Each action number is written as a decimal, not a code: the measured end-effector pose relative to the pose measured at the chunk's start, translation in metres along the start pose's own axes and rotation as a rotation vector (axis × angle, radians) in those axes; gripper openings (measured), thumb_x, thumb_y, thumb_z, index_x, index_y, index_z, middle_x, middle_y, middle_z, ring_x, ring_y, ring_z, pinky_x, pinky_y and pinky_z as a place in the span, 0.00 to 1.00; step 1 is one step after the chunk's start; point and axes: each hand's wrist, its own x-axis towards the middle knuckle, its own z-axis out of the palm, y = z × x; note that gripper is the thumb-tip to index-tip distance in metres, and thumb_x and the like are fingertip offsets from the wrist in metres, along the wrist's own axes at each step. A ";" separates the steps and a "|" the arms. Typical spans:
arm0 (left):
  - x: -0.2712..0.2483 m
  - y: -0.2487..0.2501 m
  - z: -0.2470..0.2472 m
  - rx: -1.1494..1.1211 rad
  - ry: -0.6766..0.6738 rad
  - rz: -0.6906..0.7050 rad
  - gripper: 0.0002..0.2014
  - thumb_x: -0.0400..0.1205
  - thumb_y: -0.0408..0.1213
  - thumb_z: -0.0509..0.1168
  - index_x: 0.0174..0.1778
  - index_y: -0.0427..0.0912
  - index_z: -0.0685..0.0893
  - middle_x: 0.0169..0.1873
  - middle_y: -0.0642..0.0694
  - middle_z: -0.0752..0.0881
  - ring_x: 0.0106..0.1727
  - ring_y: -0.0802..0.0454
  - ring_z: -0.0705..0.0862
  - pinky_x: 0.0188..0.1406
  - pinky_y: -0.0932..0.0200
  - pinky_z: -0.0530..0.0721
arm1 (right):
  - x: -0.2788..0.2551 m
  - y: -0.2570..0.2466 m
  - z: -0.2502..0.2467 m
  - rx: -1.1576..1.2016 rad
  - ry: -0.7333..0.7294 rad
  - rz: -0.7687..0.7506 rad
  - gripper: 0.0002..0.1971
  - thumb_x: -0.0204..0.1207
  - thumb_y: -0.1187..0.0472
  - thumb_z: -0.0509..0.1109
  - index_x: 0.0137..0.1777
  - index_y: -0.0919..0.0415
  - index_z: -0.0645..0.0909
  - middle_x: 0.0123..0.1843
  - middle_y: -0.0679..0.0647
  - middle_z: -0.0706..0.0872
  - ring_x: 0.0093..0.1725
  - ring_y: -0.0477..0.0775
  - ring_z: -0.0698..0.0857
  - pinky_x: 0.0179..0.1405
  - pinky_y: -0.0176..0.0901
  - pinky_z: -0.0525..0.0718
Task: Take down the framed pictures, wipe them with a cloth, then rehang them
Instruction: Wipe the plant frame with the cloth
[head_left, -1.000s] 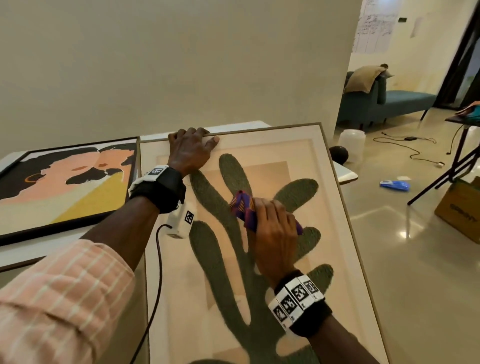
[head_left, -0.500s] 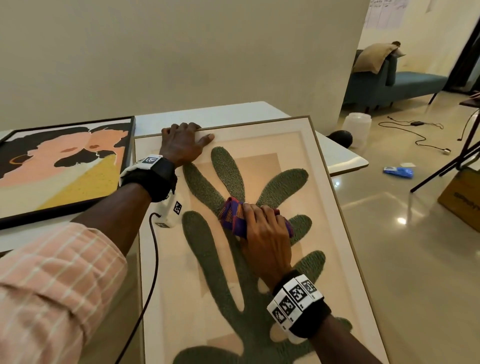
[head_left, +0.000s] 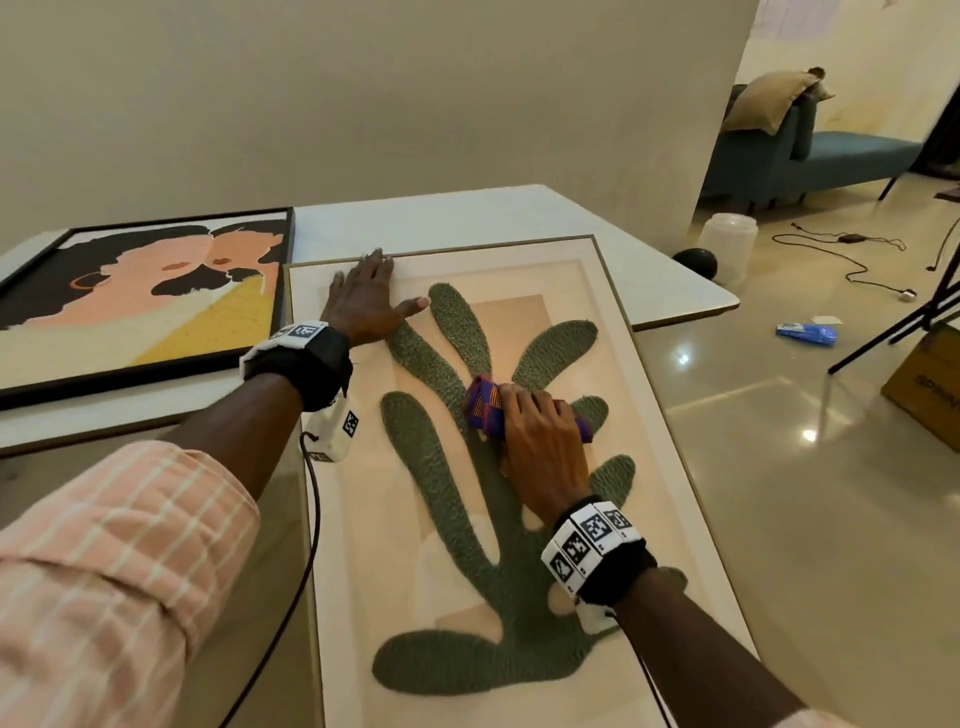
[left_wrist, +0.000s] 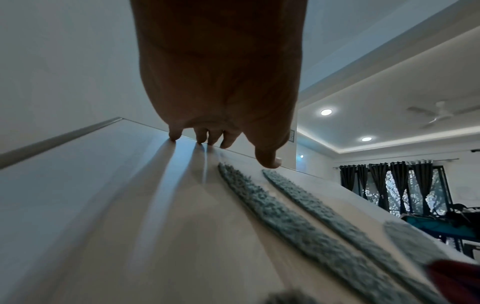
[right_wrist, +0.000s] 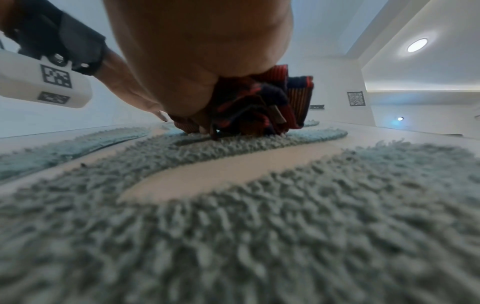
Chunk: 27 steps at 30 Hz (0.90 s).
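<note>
A large framed picture (head_left: 654, 395) with a green leaf shape on beige lies flat, its far end on the white table (head_left: 467, 218). My left hand (head_left: 363, 301) presses flat on its upper left corner, fingers straight, fingertips (left_wrist: 200, 139) at the frame's top edge. My right hand (head_left: 540, 447) holds a bunched purple and orange cloth (head_left: 483, 410) against the middle of the picture; in the right wrist view the cloth (right_wrist: 259, 102) sits crumpled under the palm. A second framed picture (head_left: 140, 296), black-framed with two faces, lies on the table to the left.
A plain wall stands just behind the table. To the right is open glossy floor with a white tub (head_left: 727, 244), a dark ball (head_left: 696, 260), cables, a blue packet (head_left: 805, 332), a cardboard box (head_left: 930, 395), tripod legs and a teal sofa (head_left: 810, 150).
My right hand has slid the cloth a little down the picture, towards me. The left hand's fingers have flattened out from curled over the top edge. The head view has tilted.
</note>
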 end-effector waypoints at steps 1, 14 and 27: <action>-0.010 0.000 0.000 -0.018 -0.004 -0.017 0.41 0.83 0.63 0.55 0.85 0.40 0.54 0.86 0.42 0.49 0.86 0.46 0.46 0.84 0.40 0.46 | -0.001 -0.002 -0.002 -0.004 -0.003 0.000 0.30 0.67 0.58 0.79 0.68 0.66 0.78 0.60 0.64 0.87 0.55 0.63 0.86 0.52 0.56 0.84; -0.251 -0.026 0.096 -0.712 0.239 -0.694 0.33 0.86 0.63 0.46 0.57 0.35 0.80 0.57 0.33 0.84 0.60 0.33 0.81 0.61 0.43 0.77 | -0.122 -0.013 -0.009 -0.051 0.074 -0.163 0.24 0.68 0.62 0.70 0.65 0.67 0.79 0.46 0.62 0.85 0.41 0.64 0.83 0.42 0.54 0.80; -0.217 -0.026 0.048 -0.922 0.058 -0.772 0.43 0.81 0.71 0.48 0.69 0.34 0.77 0.65 0.36 0.81 0.62 0.34 0.80 0.67 0.41 0.78 | -0.202 -0.014 -0.041 -0.032 -0.068 -0.847 0.27 0.87 0.48 0.44 0.64 0.63 0.81 0.44 0.56 0.85 0.39 0.56 0.83 0.41 0.50 0.84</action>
